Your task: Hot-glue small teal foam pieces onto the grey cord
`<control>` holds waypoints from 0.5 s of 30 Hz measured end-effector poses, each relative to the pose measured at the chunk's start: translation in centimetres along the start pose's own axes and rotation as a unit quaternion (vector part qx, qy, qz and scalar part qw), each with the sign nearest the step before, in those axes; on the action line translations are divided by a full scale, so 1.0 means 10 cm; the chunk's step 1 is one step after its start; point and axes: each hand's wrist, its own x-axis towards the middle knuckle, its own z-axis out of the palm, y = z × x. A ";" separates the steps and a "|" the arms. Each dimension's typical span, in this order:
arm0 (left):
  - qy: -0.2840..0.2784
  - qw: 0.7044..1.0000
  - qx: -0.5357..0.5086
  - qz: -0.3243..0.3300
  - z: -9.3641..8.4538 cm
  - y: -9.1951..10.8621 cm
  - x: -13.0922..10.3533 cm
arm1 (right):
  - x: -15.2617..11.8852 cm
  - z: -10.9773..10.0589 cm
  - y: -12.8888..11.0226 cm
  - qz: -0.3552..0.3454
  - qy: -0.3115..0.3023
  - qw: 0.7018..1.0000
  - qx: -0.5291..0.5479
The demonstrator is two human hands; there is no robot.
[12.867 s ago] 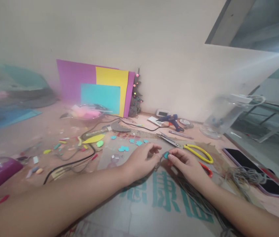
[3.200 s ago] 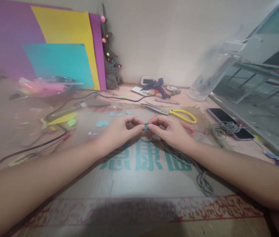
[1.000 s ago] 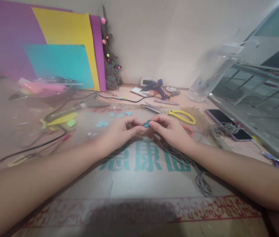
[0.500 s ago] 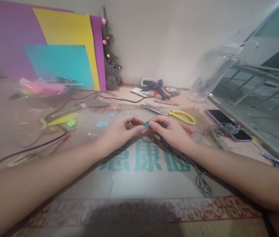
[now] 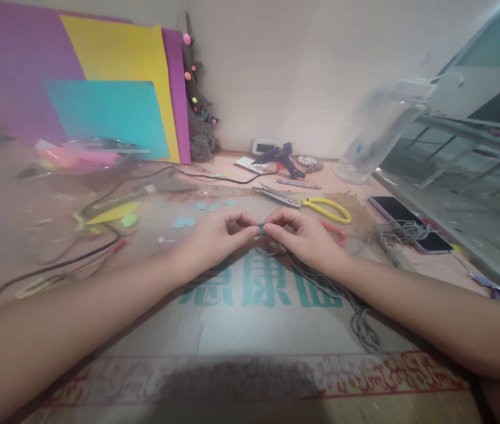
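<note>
Between the fingertips of my left hand (image 5: 227,235) and my right hand (image 5: 300,235) is a small teal piece (image 5: 262,228), pinched from both sides. Its exact shape is mostly covered by the fingers. A grey cord (image 5: 315,274) trails from below my right hand toward the lower right and ends in loose loops. Whether the cord joins the teal piece is hard to make out. Both hands hover over a cardboard sheet (image 5: 232,335) printed with teal characters. Just beyond my right hand lie yellow-handled scissors (image 5: 327,209) and an orange handle (image 5: 335,232), partly hidden.
A dark blue glue gun (image 5: 282,158) lies near the wall. Small light-blue cutouts (image 5: 184,222) are left of my hands. At right are a phone (image 5: 400,218), a tangled grey cord (image 5: 402,232) and a clear container (image 5: 371,138). Coloured sheets (image 5: 117,47) stand at back left.
The teal piece has turned slightly, and my right fingertips have shifted a little on it. Both hands stay in nearly the same place.
</note>
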 end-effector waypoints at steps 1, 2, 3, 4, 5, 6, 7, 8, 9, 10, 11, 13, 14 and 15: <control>0.000 1.000 0.002 0.003 0.00 0.01 0.00 | 0.00 0.00 0.00 -0.001 0.000 1.000 -0.003; -0.001 1.000 0.003 0.006 0.00 0.01 0.00 | 0.00 0.00 0.01 -0.002 0.001 1.000 -0.004; -0.001 1.000 0.004 0.008 -0.01 0.01 0.00 | 0.00 0.00 0.01 -0.002 0.002 1.000 -0.001; 0.000 1.000 0.005 0.008 -0.01 0.01 0.00 | 0.01 0.01 0.02 -0.001 0.003 1.000 0.003; 0.002 1.000 0.007 0.006 0.00 0.01 0.01 | 0.01 0.01 0.02 0.000 0.004 1.000 0.006; 0.002 1.000 0.008 0.005 0.00 0.00 0.01 | 0.01 0.01 0.02 0.000 0.005 1.000 0.008; 0.001 1.000 0.008 0.005 0.00 -0.01 0.01 | 0.01 0.01 0.02 0.000 0.005 1.000 0.006; -0.005 1.000 0.004 0.007 0.00 -0.01 0.01 | 0.01 0.01 0.02 0.001 0.005 1.000 0.001; -0.012 1.000 -0.001 0.012 0.00 -0.02 0.01 | 0.01 0.01 0.02 0.001 0.005 1.000 -0.005; -0.020 1.000 -0.007 0.018 0.00 -0.03 0.02 | 0.01 0.01 0.02 0.002 0.007 1.000 -0.010; -0.024 0.999 -0.011 0.025 0.00 -0.04 0.02 | 0.01 0.01 0.01 0.002 0.009 1.000 -0.013; -0.022 0.999 -0.014 0.026 0.01 -0.05 0.02 | 0.01 0.01 0.01 0.003 0.011 1.000 -0.014; -0.016 1.000 -0.012 0.020 0.01 -0.05 0.02 | 0.01 0.01 0.00 0.003 0.011 1.000 -0.014; -0.013 1.000 -0.011 0.010 0.01 -0.05 0.02 | 0.01 0.01 0.00 0.003 0.011 1.000 -0.012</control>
